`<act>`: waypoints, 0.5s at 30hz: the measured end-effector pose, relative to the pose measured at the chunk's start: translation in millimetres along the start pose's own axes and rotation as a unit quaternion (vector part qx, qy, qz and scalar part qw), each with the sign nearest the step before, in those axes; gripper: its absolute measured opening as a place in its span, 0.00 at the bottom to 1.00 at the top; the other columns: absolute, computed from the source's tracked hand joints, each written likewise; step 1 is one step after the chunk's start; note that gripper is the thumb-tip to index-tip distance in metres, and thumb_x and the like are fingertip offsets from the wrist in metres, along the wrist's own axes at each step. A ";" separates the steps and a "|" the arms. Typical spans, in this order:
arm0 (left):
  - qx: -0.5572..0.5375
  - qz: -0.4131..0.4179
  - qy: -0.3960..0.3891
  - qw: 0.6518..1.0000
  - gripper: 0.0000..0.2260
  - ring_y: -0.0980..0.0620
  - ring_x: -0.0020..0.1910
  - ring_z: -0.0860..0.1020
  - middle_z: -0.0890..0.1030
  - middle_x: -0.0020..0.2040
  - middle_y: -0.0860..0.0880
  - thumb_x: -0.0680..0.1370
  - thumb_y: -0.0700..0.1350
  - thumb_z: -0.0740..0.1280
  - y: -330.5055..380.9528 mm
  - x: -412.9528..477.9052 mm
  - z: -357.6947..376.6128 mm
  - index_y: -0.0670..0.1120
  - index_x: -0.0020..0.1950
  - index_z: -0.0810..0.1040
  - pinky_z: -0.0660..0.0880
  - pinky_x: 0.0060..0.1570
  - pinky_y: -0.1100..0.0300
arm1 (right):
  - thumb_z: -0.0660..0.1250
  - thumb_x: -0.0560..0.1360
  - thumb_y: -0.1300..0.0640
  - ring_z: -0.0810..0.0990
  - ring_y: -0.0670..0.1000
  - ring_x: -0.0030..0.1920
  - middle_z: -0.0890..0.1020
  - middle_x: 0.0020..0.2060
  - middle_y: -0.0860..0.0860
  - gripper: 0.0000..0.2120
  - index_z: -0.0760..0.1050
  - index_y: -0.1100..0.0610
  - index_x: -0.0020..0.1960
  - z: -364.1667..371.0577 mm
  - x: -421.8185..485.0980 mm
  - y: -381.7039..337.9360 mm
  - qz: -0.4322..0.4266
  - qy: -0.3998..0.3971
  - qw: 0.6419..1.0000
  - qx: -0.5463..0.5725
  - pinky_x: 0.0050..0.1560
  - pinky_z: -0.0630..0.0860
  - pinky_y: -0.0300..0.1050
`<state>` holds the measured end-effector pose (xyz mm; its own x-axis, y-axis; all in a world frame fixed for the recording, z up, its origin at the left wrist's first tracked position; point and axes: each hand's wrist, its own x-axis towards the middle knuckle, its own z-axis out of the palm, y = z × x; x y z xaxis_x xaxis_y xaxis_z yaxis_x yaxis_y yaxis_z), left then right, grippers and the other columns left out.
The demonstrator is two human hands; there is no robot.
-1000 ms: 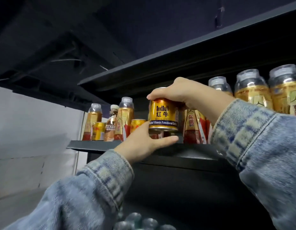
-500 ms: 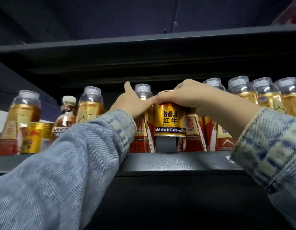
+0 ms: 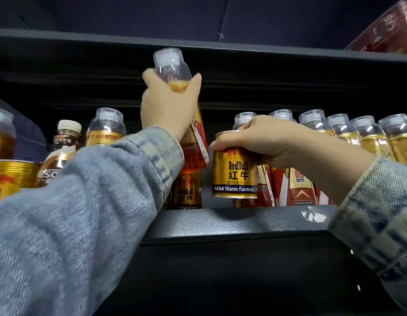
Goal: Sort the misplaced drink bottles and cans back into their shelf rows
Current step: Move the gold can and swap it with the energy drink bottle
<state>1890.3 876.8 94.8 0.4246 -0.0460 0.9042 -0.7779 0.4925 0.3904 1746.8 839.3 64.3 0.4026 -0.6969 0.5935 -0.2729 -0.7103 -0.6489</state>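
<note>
My left hand grips the neck of a clear-capped amber drink bottle with a red and gold label, lifted and tilted above the dark shelf. My right hand holds a gold Red Bull can by its top, just above the shelf's front edge. Behind the lifted bottle another Red Bull can stands on the shelf. To the right runs a row of matching amber bottles.
On the left stand more amber bottles, a brown white-capped bottle and a gold can. The shelf board above hangs close over the caps. A red pack sits on top at the right.
My left hand has taken the amber bottle next to the can and raised it off the shelf. My right hand has kept the Red Bull can, shifted slightly right. The camera moved closer.
</note>
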 end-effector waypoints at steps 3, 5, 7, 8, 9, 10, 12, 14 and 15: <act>-0.032 0.065 0.029 0.997 0.29 0.64 0.37 0.71 0.72 0.49 0.56 0.72 0.61 0.66 22.5 11.0 -12.2 0.47 0.65 0.63 0.67 0.27 0.77 | 0.77 0.63 0.52 0.84 0.56 0.45 0.84 0.44 0.58 0.26 0.75 0.63 0.56 13.9 6.8 3.2 -0.010 0.012 1.000 0.025 0.51 0.81 0.54; -0.021 0.102 0.032 0.994 0.29 0.65 0.38 0.71 0.70 0.46 0.59 0.72 0.61 0.66 32.4 15.7 -21.7 0.46 0.65 0.64 0.66 0.29 0.81 | 0.77 0.63 0.53 0.84 0.56 0.46 0.83 0.45 0.59 0.26 0.75 0.64 0.55 28.1 12.9 3.8 -0.019 0.012 0.999 0.047 0.51 0.81 0.54; 0.006 0.132 0.039 0.991 0.30 0.63 0.45 0.72 0.72 0.50 0.58 0.71 0.62 0.66 37.2 18.6 -29.6 0.47 0.66 0.64 0.64 0.35 0.81 | 0.76 0.64 0.53 0.84 0.55 0.45 0.83 0.44 0.59 0.23 0.77 0.65 0.53 43.4 21.8 4.2 -0.027 0.010 0.997 0.065 0.49 0.81 0.52; 0.018 0.142 0.041 0.989 0.31 0.62 0.47 0.71 0.73 0.52 0.58 0.70 0.63 0.66 37.9 19.7 -32.4 0.47 0.66 0.65 0.65 0.40 0.78 | 0.76 0.65 0.53 0.83 0.55 0.44 0.83 0.43 0.59 0.22 0.78 0.65 0.53 50.3 26.4 4.2 -0.031 0.006 0.997 0.065 0.48 0.81 0.50; 0.025 0.144 0.039 0.988 0.31 0.62 0.48 0.71 0.73 0.54 0.57 0.70 0.63 0.66 38.0 20.4 -34.7 0.47 0.66 0.65 0.65 0.43 0.74 | 0.76 0.65 0.53 0.83 0.55 0.43 0.83 0.43 0.59 0.22 0.78 0.65 0.53 56.7 31.5 4.5 -0.035 0.000 0.998 0.060 0.47 0.81 0.49; 0.028 0.137 0.034 0.990 0.31 0.61 0.48 0.71 0.73 0.54 0.57 0.71 0.63 0.66 37.6 20.8 -36.4 0.47 0.66 0.64 0.66 0.44 0.73 | 0.76 0.65 0.52 0.83 0.55 0.43 0.83 0.43 0.59 0.22 0.78 0.65 0.53 62.3 35.3 4.9 -0.038 -0.009 0.998 0.055 0.47 0.81 0.49; 0.023 0.109 0.016 0.994 0.30 0.59 0.47 0.72 0.72 0.51 0.56 0.71 0.62 0.66 35.5 21.3 -38.5 0.46 0.66 0.64 0.67 0.41 0.72 | 0.77 0.64 0.52 0.84 0.56 0.44 0.84 0.43 0.59 0.24 0.77 0.65 0.53 70.7 40.6 6.0 -0.036 -0.033 0.997 0.054 0.50 0.81 0.52; 0.013 0.089 0.001 0.996 0.31 0.60 0.44 0.73 0.72 0.50 0.56 0.71 0.63 0.67 31.9 20.9 -39.2 0.46 0.66 0.64 0.68 0.39 0.71 | 0.77 0.63 0.54 0.84 0.57 0.44 0.84 0.43 0.59 0.23 0.78 0.65 0.52 77.7 42.7 7.9 -0.032 -0.054 0.996 0.066 0.51 0.81 0.54; 0.010 0.081 -0.006 0.997 0.31 0.62 0.41 0.73 0.72 0.48 0.56 0.70 0.63 0.67 30.0 20.0 -39.5 0.47 0.66 0.65 0.67 0.36 0.72 | 0.78 0.62 0.55 0.84 0.57 0.44 0.84 0.43 0.60 0.23 0.78 0.66 0.51 81.1 42.6 8.4 -0.030 -0.062 0.995 0.074 0.51 0.81 0.55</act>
<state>1893.8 925.0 117.7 0.2869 0.0233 0.9577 -0.8452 0.4768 0.2416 1832.6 811.7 45.5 0.5214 -0.6298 0.5758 -0.1165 -0.7210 -0.6831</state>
